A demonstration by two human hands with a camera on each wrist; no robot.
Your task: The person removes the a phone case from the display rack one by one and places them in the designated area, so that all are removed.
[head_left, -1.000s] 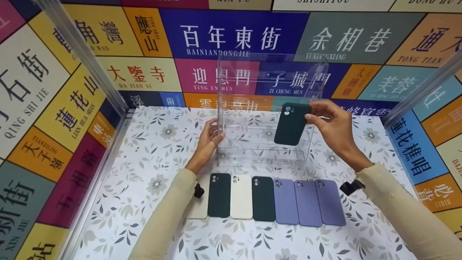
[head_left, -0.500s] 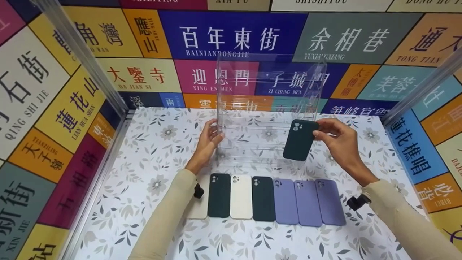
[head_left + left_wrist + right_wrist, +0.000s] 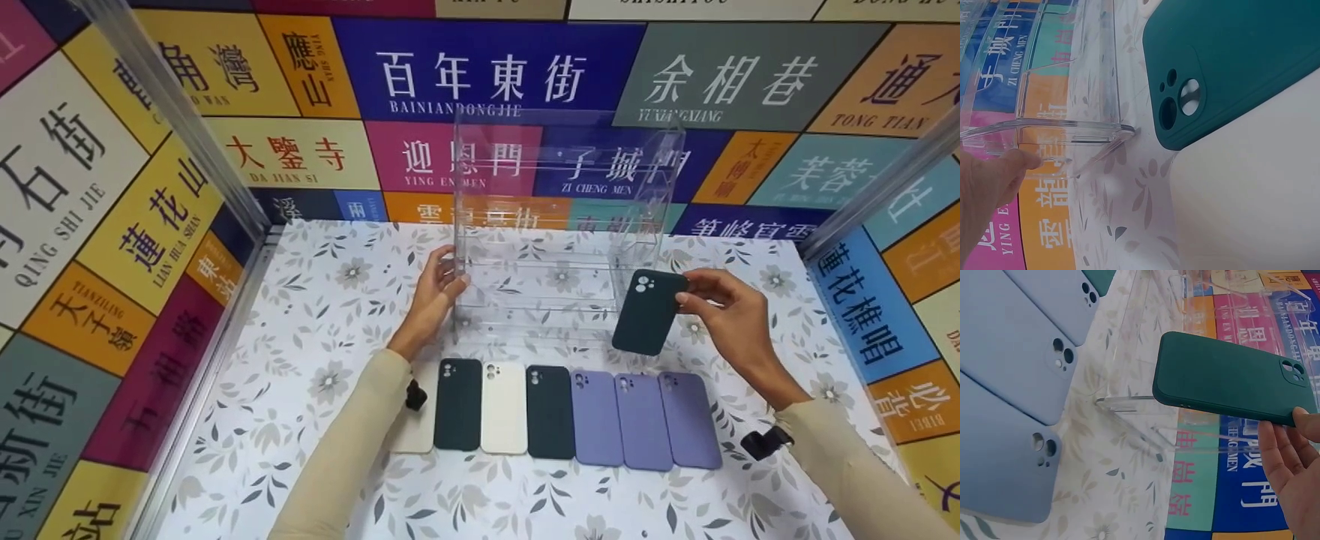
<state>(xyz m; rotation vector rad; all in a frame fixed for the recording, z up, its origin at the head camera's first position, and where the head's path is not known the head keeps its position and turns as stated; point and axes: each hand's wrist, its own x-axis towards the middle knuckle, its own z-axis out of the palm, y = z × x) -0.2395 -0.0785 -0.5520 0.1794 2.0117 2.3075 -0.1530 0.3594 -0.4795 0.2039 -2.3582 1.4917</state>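
Observation:
A dark green phone case (image 3: 648, 312) hangs in the air by its upper right edge, pinched between the thumb and fingers of my right hand (image 3: 729, 313). The right wrist view shows the same phone case (image 3: 1224, 377) with its camera cutouts toward the hand (image 3: 1303, 467). My left hand (image 3: 435, 291) grips the left side of a clear acrylic tiered stand (image 3: 540, 307), the thumb at its front edge. In the left wrist view the fingers (image 3: 1010, 166) lie along the clear side panel. The held case overlaps the stand's lower right corner in the head view.
A row of phone cases lies before the stand: cream (image 3: 504, 409) and dark green (image 3: 458, 405) ones at left, purple ones (image 3: 643, 421) at right. The left sleeve (image 3: 352, 442) covers part of the leftmost cream case (image 3: 417, 431). Sign-printed walls (image 3: 285, 150) enclose the floral tabletop (image 3: 315, 300).
My right hand has carried the green case down and to the right, from in front of the stand's shelves to its lower right corner. My left hand stays on the stand.

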